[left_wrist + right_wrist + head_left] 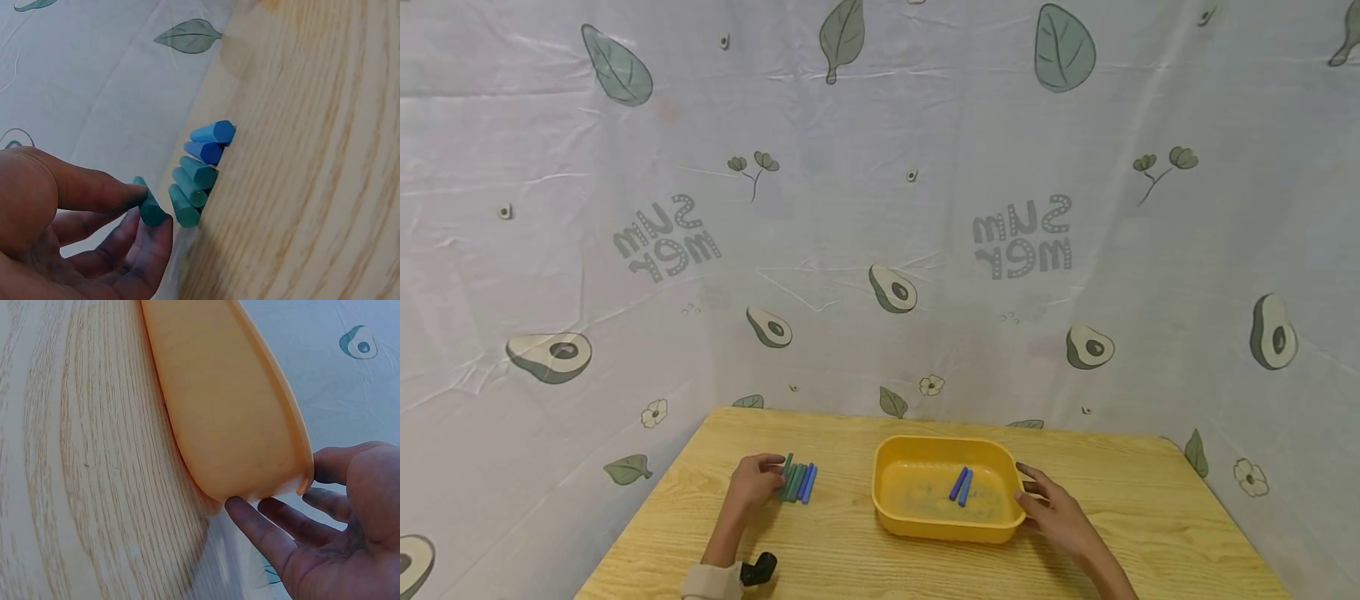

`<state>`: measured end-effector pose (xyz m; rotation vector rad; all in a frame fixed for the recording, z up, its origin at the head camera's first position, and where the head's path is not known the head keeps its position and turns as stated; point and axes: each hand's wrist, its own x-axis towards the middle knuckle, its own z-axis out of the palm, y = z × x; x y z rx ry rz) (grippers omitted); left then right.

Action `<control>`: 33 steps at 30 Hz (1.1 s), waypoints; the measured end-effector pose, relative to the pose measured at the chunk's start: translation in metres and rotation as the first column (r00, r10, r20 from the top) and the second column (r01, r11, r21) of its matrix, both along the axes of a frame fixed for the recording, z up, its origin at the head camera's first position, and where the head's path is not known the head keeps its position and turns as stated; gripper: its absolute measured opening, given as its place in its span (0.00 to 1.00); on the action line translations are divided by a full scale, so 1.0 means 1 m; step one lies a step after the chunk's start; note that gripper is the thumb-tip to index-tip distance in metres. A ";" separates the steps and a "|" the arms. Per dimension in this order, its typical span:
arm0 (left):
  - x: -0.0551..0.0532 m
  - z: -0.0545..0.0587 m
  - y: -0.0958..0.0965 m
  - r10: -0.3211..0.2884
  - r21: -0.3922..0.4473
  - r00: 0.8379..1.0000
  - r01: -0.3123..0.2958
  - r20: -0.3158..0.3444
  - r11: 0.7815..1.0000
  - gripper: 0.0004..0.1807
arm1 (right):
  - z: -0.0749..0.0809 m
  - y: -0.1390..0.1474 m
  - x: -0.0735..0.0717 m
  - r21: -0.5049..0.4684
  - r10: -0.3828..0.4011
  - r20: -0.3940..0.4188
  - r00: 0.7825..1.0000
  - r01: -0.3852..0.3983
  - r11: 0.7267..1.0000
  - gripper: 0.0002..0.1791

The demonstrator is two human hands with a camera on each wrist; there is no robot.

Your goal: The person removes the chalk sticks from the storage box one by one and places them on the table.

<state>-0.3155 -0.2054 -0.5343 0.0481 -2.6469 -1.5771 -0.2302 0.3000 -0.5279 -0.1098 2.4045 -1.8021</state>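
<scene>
With thumb and fingertips, my left hand [756,481] pinches a short dark green chalk stick [150,209], tilted and just apart from a row. That row on the table holds several sticks side by side: green ones [183,206], a blue one [205,152] and a light blue one [214,132]. My right hand [1056,510] rests at the right end of a yellow plastic tray [951,531], its spread fingers touching the rim and outer wall. Inside the tray lie two sticks, a dark blue one [958,484] and a lighter blue one [966,488]. Smudges mark both hands' fingers.
The wooden table [842,558] runs back to a hanging cloth [850,350] printed with leaves and avocados. Bluish smudges mark the tray's floor. A black object [758,569] is fixed at the left wrist, above the tabletop.
</scene>
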 end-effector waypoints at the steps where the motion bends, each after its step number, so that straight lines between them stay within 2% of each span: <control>1: 0.000 -0.001 -0.001 0.006 -0.010 1.000 -0.006 0.001 1.000 0.22 | 0.000 0.000 0.000 -0.002 -0.005 0.003 1.000 0.005 1.000 0.37; 9: -0.004 -0.003 0.000 0.023 -0.058 0.999 -0.024 -0.027 0.998 0.23 | 0.003 -0.003 0.001 0.014 -0.049 0.008 0.999 0.049 0.999 0.36; 17: -0.004 -0.004 0.000 0.032 -0.105 0.999 -0.035 -0.030 0.994 0.23 | 0.003 -0.003 0.001 0.014 -0.039 0.010 0.999 0.039 0.999 0.36; 27: 0.000 -0.002 -0.001 0.044 -0.110 0.999 -0.047 -0.023 0.993 0.23 | 0.000 -0.004 0.000 0.026 -0.048 0.008 0.999 0.048 0.999 0.35; 33: 0.001 -0.002 0.001 0.033 -0.089 0.999 -0.034 -0.015 0.995 0.23 | 0.001 -0.003 -0.001 0.024 -0.044 0.001 0.999 0.044 0.999 0.36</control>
